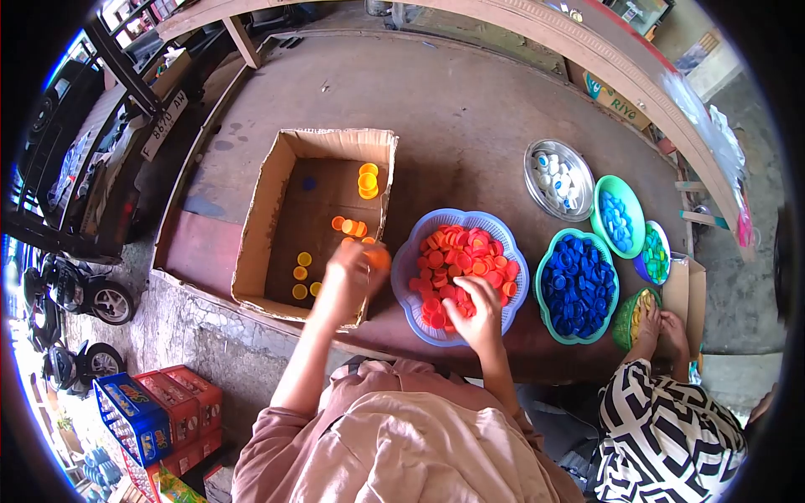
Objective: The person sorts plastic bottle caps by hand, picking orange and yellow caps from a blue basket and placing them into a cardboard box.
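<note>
My left hand (342,281) is over the right wall of an open cardboard box (245,268), its fingers blurred around orange caps (379,257). Inside the box lie yellow caps (300,273), a short row of orange caps (349,226), a yellow-orange stack (367,181) and one dark blue cap (309,183). To the right, a lavender basket (404,310) holds many red and orange caps (454,258). My right hand (476,312) is above its near right part, thumb and fingers apart, touching or close to the red caps.
Right of the basket are a bowl of blue caps (577,285), a metal bowl of white caps (557,178), a green bowl of light blue caps (616,220) and a bowl of green caps (655,255). A co-worker's hands (647,331) are at a green basket of yellow pieces (625,320).
</note>
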Demonstrator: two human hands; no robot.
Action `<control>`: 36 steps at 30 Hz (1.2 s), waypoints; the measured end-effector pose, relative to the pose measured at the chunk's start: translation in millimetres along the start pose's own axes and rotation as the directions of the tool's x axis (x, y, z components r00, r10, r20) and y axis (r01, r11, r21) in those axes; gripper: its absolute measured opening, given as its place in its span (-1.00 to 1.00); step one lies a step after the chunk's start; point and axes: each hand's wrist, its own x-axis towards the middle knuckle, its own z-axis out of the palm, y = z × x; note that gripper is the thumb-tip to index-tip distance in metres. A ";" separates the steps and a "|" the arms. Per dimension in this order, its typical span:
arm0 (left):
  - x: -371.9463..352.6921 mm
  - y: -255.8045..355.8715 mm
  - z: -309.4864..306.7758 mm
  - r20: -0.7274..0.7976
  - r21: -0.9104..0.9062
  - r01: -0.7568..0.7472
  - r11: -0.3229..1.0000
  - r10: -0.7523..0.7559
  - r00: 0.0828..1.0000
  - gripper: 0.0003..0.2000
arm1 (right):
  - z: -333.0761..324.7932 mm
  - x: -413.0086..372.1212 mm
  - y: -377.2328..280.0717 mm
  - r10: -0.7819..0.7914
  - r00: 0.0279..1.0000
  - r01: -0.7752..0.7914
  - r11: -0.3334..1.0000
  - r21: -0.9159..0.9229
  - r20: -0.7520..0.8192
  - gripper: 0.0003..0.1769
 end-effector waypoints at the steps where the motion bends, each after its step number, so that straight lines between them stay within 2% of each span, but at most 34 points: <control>1: 8.1 -8.9 -12.6 -0.068 0.062 0.026 0.998 -0.022 0.997 -0.68 | 2.0 -3.6 12.7 0.042 0.998 -0.046 0.995 -0.089 -0.038 -0.64; 2: 12.7 -39.7 -22.2 -0.081 0.072 0.063 0.995 -0.057 0.995 -0.69 | 4.1 -7.2 26.6 0.081 0.994 -0.094 0.980 -0.176 -0.079 -0.67; 4: 18.8 -85.4 -32.5 -0.065 0.218 0.132 0.967 -0.121 0.991 -0.71 | 9.0 -10.6 56.0 0.039 0.997 -0.062 0.925 -0.374 -0.070 -0.70; 5: 22.2 -101.7 -33.9 -0.017 0.264 0.134 0.955 -0.135 0.991 -0.71 | 11.9 -10.2 62.1 0.113 0.993 -0.114 0.901 -0.418 -0.026 -0.76; 8: 34.9 -139.7 -22.8 0.110 0.350 0.073 0.934 -0.119 0.987 -0.67 | 24.0 4.7 62.9 0.116 0.990 -0.055 0.835 -0.548 0.077 -0.85; 9: 37.9 -147.6 -18.3 0.150 0.367 0.041 0.929 -0.102 0.983 -0.66 | 31.8 8.5 67.5 0.150 0.981 -0.052 0.816 -0.575 0.124 -0.89; 12: 46.0 -151.6 -5.1 0.091 0.361 0.008 0.933 -0.044 0.995 -0.58 | 42.3 25.6 65.8 0.194 0.957 -0.004 0.752 -0.659 0.215 -0.83; 13: 47.0 -154.3 -3.9 0.116 0.363 -0.019 0.932 -0.025 0.993 -0.52 | 44.3 28.7 68.2 0.202 0.951 0.016 0.726 -0.687 0.236 -0.82; 15: 46.1 -153.8 -2.3 0.126 0.315 0.000 0.949 -0.041 0.991 -0.48 | 50.3 31.9 74.0 0.220 0.935 0.062 0.673 -0.737 0.279 -0.79; 18: 42.8 -143.3 -5.6 0.108 0.346 0.025 0.938 -0.066 0.992 -0.43 | 48.5 31.6 78.6 0.197 0.936 0.059 0.726 -0.686 0.290 -0.87; 22: 41.8 -115.5 -13.4 0.018 0.382 0.108 0.918 -0.124 0.992 -0.41 | 39.2 24.9 80.3 0.184 0.937 0.029 0.809 -0.588 0.298 -0.84; 25: 41.5 -101.1 -15.9 -0.083 0.341 0.027 0.940 0.001 0.997 -0.47 | 33.7 20.3 80.7 0.176 0.946 -0.006 0.849 -0.528 0.273 -0.81; 28: 39.7 -69.7 -10.7 -0.146 0.249 -0.020 0.968 0.058 0.988 -0.54 | 35.0 15.0 83.4 0.141 0.956 0.031 0.823 -0.567 0.257 -0.80; 31: 34.1 -44.0 1.5 -0.176 0.171 -0.076 0.982 0.106 0.979 -0.57 | 37.2 21.6 77.8 0.182 0.937 0.042 0.789 -0.614 0.297 -0.78; 32: 31.4 -37.4 8.0 -0.221 0.148 -0.143 0.979 0.174 0.960 -0.60 | 37.2 23.7 75.6 0.195 0.930 0.053 0.768 -0.638 0.312 -0.76; 34: 23.9 -22.1 16.1 -0.235 0.129 -0.187 0.974 0.213 0.948 -0.62 | 41.4 20.6 84.1 0.135 0.955 0.063 0.780 -0.623 0.266 -0.79; 35: 18.3 -9.8 18.8 -0.218 0.060 -0.136 0.989 0.146 0.965 -0.64 | 41.4 19.0 85.7 0.116 0.963 0.053 0.801 -0.597 0.241 -0.82; 36: 13.7 -1.9 20.5 -0.203 0.074 -0.157 0.985 0.169 0.964 -0.64 | 39.6 18.6 83.9 0.098 0.971 0.045 0.820 -0.571 0.218 -0.84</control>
